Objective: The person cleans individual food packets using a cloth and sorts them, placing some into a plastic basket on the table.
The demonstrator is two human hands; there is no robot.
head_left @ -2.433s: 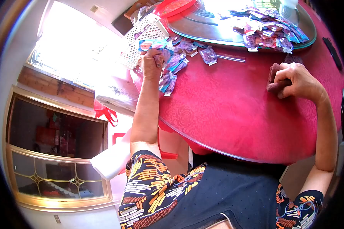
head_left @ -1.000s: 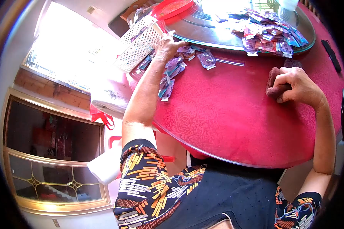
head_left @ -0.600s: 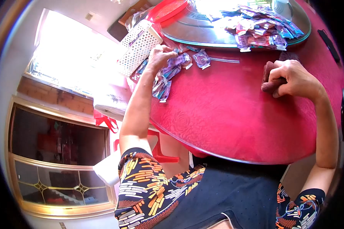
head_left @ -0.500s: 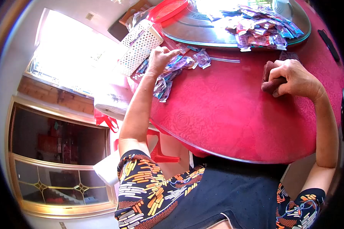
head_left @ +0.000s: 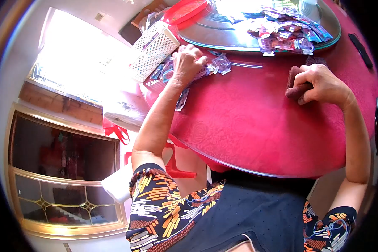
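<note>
My left hand (head_left: 189,63) is over a heap of small clear packets (head_left: 221,64) at the left of the red table, beside a white perforated basket (head_left: 156,52). Its fingers are curled downward, and whatever lies under the fingertips is hidden. On the right, my right hand (head_left: 321,86) grips a folded brown cloth (head_left: 296,82) just above or on the red tabletop (head_left: 243,122); I cannot tell which. Part of a dark, crumpled piece (head_left: 316,61) shows behind that hand.
A round glass turntable (head_left: 206,35) at the back bears a large pile of colourful packets (head_left: 285,31). A red tray (head_left: 185,11) leans at its left. One dark, long object (head_left: 360,50) lies at the far right. Below the table's left edge is a red stool (head_left: 178,166).
My left hand has moved right over the packets, and its fingers have gone from pointing right to curling down. The right hand, still with the cloth, has shifted very slightly.
</note>
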